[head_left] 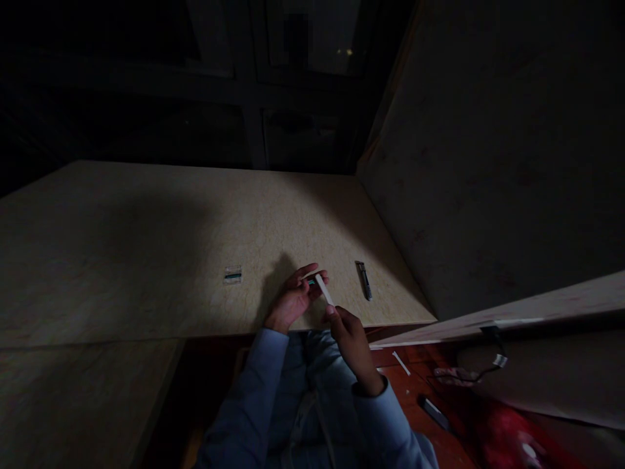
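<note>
the right hand pinches a flat white strip, its long axis slanting up-left toward the small dark-and-teal piece the left hand pinches.

Dark window beyond pale tabletop

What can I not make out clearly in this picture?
In the head view:
White strip: its lower end is hidden by the right grip.
Dark-and-green piece: partly covered by the left grip, too small to identify.
Clear case: any marking is too small.
Red thing: cut off by the bottom edge.
</note>
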A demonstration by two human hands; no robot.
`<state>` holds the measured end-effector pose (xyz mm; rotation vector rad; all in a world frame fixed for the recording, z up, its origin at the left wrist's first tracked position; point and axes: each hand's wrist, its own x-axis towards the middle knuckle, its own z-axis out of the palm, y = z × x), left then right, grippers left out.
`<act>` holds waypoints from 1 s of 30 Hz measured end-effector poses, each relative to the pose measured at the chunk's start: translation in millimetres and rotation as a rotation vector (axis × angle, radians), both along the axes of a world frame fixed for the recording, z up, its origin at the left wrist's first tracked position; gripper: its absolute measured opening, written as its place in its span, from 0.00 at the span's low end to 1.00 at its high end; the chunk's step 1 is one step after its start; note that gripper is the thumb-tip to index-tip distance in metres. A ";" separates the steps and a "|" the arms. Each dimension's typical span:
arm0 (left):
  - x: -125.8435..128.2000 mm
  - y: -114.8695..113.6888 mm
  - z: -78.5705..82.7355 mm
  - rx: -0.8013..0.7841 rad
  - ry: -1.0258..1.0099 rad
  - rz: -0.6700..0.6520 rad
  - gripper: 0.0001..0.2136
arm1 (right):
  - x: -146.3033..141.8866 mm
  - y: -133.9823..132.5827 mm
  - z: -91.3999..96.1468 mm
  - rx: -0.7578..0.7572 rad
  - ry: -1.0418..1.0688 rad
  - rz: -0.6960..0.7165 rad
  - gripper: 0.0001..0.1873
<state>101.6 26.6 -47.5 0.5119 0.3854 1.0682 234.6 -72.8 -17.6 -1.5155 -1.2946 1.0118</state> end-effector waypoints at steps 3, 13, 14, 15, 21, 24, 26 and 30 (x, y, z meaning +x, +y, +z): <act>0.4 -1.1 0.9 0.004 0.061 -0.010 0.25 | -1.9 -1.2 4.4 0.028 0.068 0.020 0.24; 10.7 -5.4 7.8 0.044 0.242 0.015 0.24 | 13.1 26.4 7.5 0.193 -0.056 -0.137 0.19; 11.3 -5.6 7.4 0.046 0.243 0.022 0.24 | 12.7 29.6 8.3 0.207 -0.091 -0.131 0.18; 11.6 -5.9 6.7 0.051 0.243 0.032 0.24 | 11.9 32.3 8.8 0.215 -0.116 -0.122 0.17; 12.7 -7.9 2.2 0.075 0.264 0.027 0.25 | 8.2 35.2 5.1 0.262 -0.155 -0.114 0.17; 13.5 -8.1 1.6 0.081 0.276 0.032 0.25 | 9.9 34.1 1.8 0.288 -0.139 -0.135 0.16; 13.8 -8.2 2.3 0.079 0.290 0.036 0.24 | 11.2 34.1 -0.1 0.290 -0.114 -0.158 0.17; 13.5 -8.8 5.9 0.055 0.309 0.083 0.20 | 11.3 36.1 -2.6 0.269 -0.003 -0.225 0.16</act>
